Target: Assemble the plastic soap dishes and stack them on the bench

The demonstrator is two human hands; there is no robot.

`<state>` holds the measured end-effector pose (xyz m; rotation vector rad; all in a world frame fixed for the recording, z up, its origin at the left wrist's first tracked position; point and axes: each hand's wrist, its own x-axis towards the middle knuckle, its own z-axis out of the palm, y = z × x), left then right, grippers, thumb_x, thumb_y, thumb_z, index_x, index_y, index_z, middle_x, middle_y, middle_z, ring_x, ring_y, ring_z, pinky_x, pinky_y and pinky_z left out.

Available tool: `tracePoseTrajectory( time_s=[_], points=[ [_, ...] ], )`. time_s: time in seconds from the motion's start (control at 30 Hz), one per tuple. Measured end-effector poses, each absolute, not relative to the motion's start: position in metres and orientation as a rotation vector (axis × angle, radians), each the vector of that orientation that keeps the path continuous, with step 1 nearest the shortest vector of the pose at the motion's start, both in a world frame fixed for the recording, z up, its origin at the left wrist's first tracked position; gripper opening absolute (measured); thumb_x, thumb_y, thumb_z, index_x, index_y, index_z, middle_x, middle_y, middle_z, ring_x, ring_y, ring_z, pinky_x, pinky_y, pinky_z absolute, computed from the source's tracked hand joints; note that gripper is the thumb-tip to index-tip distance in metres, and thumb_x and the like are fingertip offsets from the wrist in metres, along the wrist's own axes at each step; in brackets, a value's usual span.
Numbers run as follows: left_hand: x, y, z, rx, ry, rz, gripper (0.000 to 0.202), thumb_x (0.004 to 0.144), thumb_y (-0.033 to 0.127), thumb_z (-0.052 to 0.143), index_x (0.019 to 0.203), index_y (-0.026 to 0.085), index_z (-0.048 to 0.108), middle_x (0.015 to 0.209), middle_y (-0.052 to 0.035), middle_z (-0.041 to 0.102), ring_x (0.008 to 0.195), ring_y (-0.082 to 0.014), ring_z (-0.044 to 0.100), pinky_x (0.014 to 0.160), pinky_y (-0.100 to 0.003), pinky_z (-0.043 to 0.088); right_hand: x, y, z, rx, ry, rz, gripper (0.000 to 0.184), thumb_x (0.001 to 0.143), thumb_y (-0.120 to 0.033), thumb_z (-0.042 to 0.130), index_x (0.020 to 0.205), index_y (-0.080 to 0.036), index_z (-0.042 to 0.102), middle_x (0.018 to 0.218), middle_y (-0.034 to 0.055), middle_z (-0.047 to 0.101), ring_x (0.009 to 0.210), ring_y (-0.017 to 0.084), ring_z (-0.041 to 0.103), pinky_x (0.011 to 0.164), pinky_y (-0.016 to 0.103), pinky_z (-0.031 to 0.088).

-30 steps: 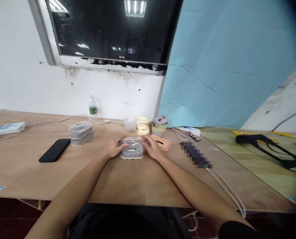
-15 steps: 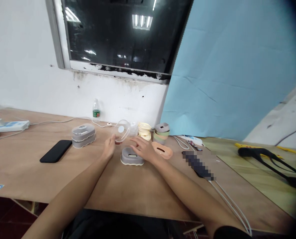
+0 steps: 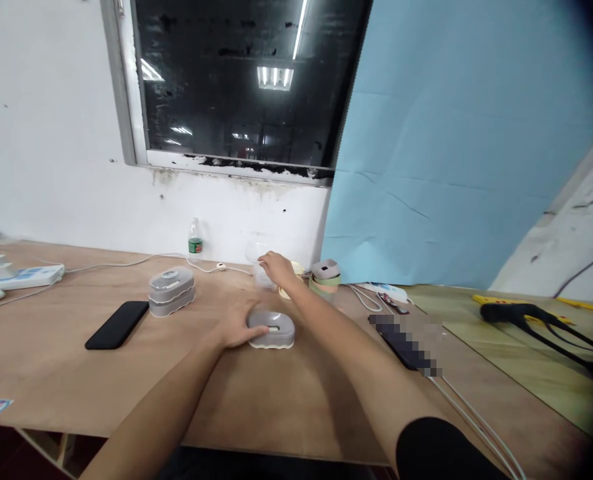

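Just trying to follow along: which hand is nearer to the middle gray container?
The left. The left hand is curled at the left end of the gray container; the right hand is beyond it, toward the wall.

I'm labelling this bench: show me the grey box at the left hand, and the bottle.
Grey box (image 3: 275, 338), head view: front wall.
Bottle (image 3: 195, 245), head view: green label.
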<state>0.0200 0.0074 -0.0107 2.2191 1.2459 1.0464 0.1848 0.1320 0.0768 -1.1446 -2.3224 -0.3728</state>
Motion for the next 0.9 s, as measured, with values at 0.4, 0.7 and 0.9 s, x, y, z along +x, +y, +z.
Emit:
tracePoseTrajectory(
  time_s=[0.4,0.7,0.9],
  points=[
    [0.03,0.004,-0.019,2.391,1.247,0.781,0.097,0.054,0.061,0.075,0.138,0.025,0.041,0.135,-0.0111,0.049,0.118,-0.0347,0.052,0.099,-0.045,0.041,0.22,0.101,0.054,-0.976,-2.186,-0.099,0.032,0.09,-0.033,0.048,0.118,-0.023,0.06,0.119,0.0071,0.06,0.096,0.02,0.061,0.09,0.037,0.047],
    [0.022,0.002,-0.008,2.212,1.407,0.991,0.094,0.061,0.065,0.068,0.137,0.017,0.041,0.134,-0.0149,0.05,0.119,-0.0373,0.05,0.099,-0.048,0.042,0.268,0.01,-0.004,-0.899,-2.344,0.228,0.059,0.082,-0.047,0.061,0.134,-0.023,0.045,0.136,0.0107,0.048,0.124,0.026,0.046,0.102,0.041,0.04],
    [0.02,0.001,-0.007,2.152,1.424,1.121,0.094,0.063,0.063,0.069,0.139,0.017,0.037,0.135,-0.0138,0.05,0.121,-0.0345,0.049,0.1,-0.047,0.041,0.26,0.023,-0.007,-0.972,-2.229,0.281,0.056,0.084,-0.048,0.057,0.132,-0.021,0.047,0.13,0.0121,0.053,0.109,0.024,0.055,0.089,0.038,0.046]
  ],
)
